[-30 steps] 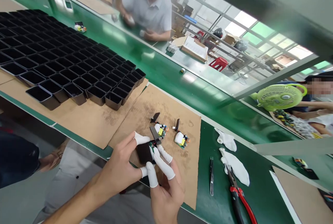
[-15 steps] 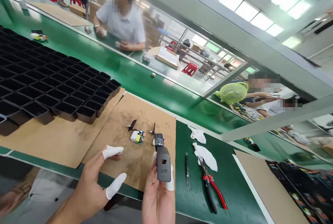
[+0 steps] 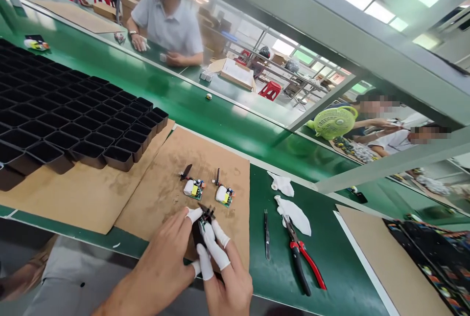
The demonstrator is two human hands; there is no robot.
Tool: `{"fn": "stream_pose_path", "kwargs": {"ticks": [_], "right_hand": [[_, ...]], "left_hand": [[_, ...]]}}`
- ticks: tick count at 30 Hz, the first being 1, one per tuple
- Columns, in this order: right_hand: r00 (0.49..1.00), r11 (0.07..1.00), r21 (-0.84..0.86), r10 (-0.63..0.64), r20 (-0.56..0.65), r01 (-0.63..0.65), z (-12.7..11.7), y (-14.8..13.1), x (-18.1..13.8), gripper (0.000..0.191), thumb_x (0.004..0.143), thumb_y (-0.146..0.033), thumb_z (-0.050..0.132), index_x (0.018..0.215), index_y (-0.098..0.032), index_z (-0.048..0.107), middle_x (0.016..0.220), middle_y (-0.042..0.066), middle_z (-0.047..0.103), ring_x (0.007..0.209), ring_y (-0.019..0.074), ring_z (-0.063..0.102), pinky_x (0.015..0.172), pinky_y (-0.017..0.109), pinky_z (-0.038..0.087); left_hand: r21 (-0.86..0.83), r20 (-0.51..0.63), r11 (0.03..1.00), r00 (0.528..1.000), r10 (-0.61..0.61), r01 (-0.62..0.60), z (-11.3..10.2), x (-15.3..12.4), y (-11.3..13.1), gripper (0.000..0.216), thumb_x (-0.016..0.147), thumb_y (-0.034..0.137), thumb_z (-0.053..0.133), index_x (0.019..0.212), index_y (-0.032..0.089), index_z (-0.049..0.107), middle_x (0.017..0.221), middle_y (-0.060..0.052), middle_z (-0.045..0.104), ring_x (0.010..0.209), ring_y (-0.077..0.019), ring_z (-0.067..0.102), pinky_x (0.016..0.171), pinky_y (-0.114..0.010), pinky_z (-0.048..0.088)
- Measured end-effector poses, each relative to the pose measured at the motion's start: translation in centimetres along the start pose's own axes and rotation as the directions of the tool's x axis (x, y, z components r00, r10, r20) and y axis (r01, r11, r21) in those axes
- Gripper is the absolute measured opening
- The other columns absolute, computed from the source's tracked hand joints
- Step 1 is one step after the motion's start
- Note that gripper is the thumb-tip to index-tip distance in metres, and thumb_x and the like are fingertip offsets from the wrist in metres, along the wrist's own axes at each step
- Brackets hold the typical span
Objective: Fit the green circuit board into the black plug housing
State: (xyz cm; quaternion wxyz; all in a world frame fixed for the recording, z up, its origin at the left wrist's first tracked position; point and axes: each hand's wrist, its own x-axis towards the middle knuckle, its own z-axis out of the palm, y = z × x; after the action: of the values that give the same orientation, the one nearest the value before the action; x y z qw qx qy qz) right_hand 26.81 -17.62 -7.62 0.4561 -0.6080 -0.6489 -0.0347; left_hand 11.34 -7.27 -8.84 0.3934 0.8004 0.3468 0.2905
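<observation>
Over the front edge of the brown cardboard (image 3: 147, 198), both hands are closed around a dark plastic housing (image 3: 198, 234) with a black part and a bit of circuit board at its upper end. My left hand (image 3: 157, 252) grips its left side, white finger cots on thumb and index finger. My right hand (image 3: 229, 277) holds it from the right, several fingers in white cots covering much of it. Just beyond lie two small circuit boards, a left one (image 3: 194, 189) and a right one (image 3: 223, 195), each with a white block, yellow tape and a wired black piece.
Rows of black open-topped housings (image 3: 117, 157) stand at left. On the green table to the right lie tweezers (image 3: 267, 235), red-and-black pliers (image 3: 300, 257) and white gloves (image 3: 293, 215). A metal post (image 3: 338, 179) rises behind. A person (image 3: 169, 22) sits across the green belt.
My left hand has moved right and closed on the housing, which was in my right hand alone. The housing has turned and shifted left, uncovering the right circuit board.
</observation>
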Motion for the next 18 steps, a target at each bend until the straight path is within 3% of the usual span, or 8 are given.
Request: {"fn": "stream_pose_path", "kwargs": {"ticks": [2, 5, 8, 10, 12, 15, 18], "right_hand": [[0.999, 0.999, 0.009, 0.043, -0.018, -0.043, -0.5, 0.0, 0.3, 0.055, 0.109, -0.011, 0.075, 0.162, -0.023, 0.070, 0.143, 0.014, 0.083, 0.129, 0.0250, 0.085, 0.114, 0.032, 0.069], [0.985, 0.984, 0.040, 0.172, 0.026, -0.173, -1.7, 0.6, 2.1, 0.052, 0.108, -0.018, 0.075, 0.158, -0.029, 0.068, 0.135, 0.010, 0.082, 0.126, 0.0239, 0.083, 0.115, 0.035, 0.069], [0.930, 0.961, 0.106, 0.214, 0.300, -0.255, -3.3, 1.9, 5.1, 0.058, 0.111, -0.023, 0.067, 0.168, -0.034, 0.061, 0.165, 0.012, 0.069, 0.158, 0.0305, 0.066, 0.135, 0.052, 0.053], [0.843, 0.933, 0.190, 0.173, 0.509, -0.306, -4.2, 3.0, 7.1, 0.069, 0.109, -0.021, 0.065, 0.175, -0.036, 0.053, 0.176, 0.011, 0.062, 0.168, 0.0330, 0.056, 0.141, 0.060, 0.043], [0.757, 0.902, 0.231, 0.144, 0.637, -0.366, -5.0, 4.0, 8.4, 0.078, 0.103, -0.017, 0.066, 0.177, -0.035, 0.051, 0.176, 0.011, 0.062, 0.166, 0.0340, 0.058, 0.141, 0.061, 0.043], [0.696, 0.882, 0.171, 0.213, 0.686, -0.438, -5.8, 4.7, 8.8, 0.087, 0.095, -0.016, 0.076, 0.177, -0.033, 0.053, 0.175, 0.013, 0.063, 0.166, 0.0375, 0.059, 0.139, 0.062, 0.044], [0.704, 0.866, 0.116, 0.311, 0.639, -0.487, -6.1, 4.7, 8.0, 0.076, 0.099, -0.025, 0.084, 0.171, -0.031, 0.061, 0.167, 0.016, 0.071, 0.156, 0.0381, 0.068, 0.132, 0.060, 0.054]], "left_hand": [[-0.052, 0.018, 0.997, 0.998, -0.059, 0.060, 0.5, 0.4, -0.1, 0.063, 0.077, 0.004, 0.072, 0.138, 0.022, 0.071, 0.142, -0.016, 0.081, 0.139, -0.0413, 0.077, 0.117, -0.062, 0.067], [-0.128, 0.063, 0.990, 0.996, -0.058, 0.066, -0.3, 0.7, -0.2, 0.059, 0.089, 0.014, 0.083, 0.145, 0.024, 0.070, 0.148, -0.015, 0.078, 0.145, -0.0404, 0.073, 0.123, -0.062, 0.062], [-0.164, 0.146, 0.986, 0.989, -0.016, 0.040, -1.7, 0.8, 0.0, 0.065, 0.091, 0.016, 0.089, 0.151, 0.029, 0.067, 0.151, -0.012, 0.076, 0.144, -0.0381, 0.072, 0.123, -0.059, 0.061], [-0.169, 0.212, 0.985, 0.977, 0.006, 0.030, -2.4, 0.9, 0.1, 0.063, 0.092, 0.017, 0.089, 0.150, 0.031, 0.068, 0.150, -0.011, 0.076, 0.141, -0.0379, 0.071, 0.122, -0.058, 0.061], [-0.164, 0.245, 0.986, 0.970, 0.005, 0.037, -2.6, 0.9, 0.1, 0.057, 0.094, 0.018, 0.089, 0.146, 0.030, 0.069, 0.147, -0.011, 0.077, 0.140, -0.0380, 0.071, 0.122, -0.058, 0.061], [-0.169, 0.238, 0.983, 0.971, -0.024, 0.066, -2.4, 0.9, -0.1, 0.054, 0.093, 0.021, 0.090, 0.143, 0.029, 0.071, 0.145, -0.011, 0.077, 0.139, -0.0376, 0.071, 0.122, -0.056, 0.060], [-0.180, 0.213, 0.981, 0.976, -0.036, 0.076, -2.0, 0.9, 0.0, 0.059, 0.091, 0.021, 0.093, 0.144, 0.028, 0.071, 0.145, -0.011, 0.077, 0.139, -0.0375, 0.072, 0.121, -0.054, 0.061]]}}
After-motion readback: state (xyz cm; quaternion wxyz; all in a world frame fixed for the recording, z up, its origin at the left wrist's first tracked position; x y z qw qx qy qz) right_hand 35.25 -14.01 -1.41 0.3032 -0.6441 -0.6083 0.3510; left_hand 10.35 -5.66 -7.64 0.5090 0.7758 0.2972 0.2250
